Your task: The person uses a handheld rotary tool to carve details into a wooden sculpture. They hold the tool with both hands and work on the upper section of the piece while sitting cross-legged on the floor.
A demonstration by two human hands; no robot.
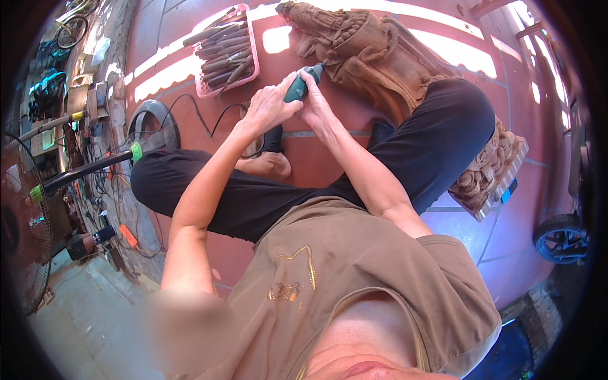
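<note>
"Gripping what?"
"A green power tool [296, 91], with the fingers of left hand [266, 109] and right hand [315, 106]."
"Held where?"
"Far middle, beside carved wood [373, 56], right of the pink tray [254, 50]."

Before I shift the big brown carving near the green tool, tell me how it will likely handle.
The brown carving looks like solid wood, so it's probably stiff and fairly heavy. Its deeply cut relief suggests raised edges could chip if knocked. With that uneven outline, it would likely rock or catch on the tiled floor rather than roll.
</note>
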